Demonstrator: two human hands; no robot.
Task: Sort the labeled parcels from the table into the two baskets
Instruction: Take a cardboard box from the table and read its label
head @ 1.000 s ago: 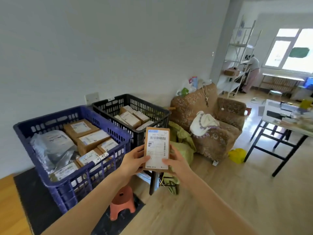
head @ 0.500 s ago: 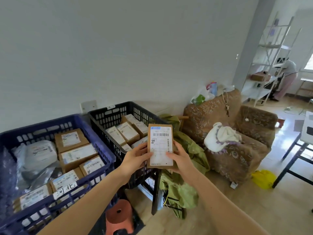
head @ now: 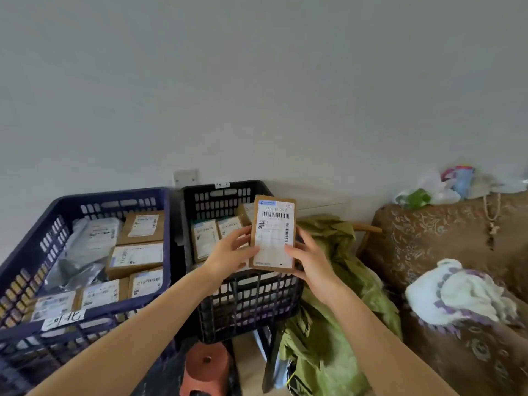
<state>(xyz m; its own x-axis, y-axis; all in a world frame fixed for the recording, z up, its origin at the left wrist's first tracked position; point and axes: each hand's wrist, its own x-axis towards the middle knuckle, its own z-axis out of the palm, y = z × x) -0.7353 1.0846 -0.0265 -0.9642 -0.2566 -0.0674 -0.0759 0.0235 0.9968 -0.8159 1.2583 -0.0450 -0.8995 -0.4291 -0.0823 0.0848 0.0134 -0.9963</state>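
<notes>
- Left of the frame: the blue basket [head: 114,202] already holds labelled boxes and grey bags.
- Centre: the black basket [head: 251,304] holds a few boxes.
- Above its near rim, the left hand [head: 228,254] and right hand [head: 314,261] pinch the parcel [head: 274,238] by its long edges, fingers curled round it. Its label faces the camera, likely for reading.

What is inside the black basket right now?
The black basket holds a few brown labeled parcels. The held parcel and the left hand cover its near right part, so what lies there cannot be seen.
</notes>
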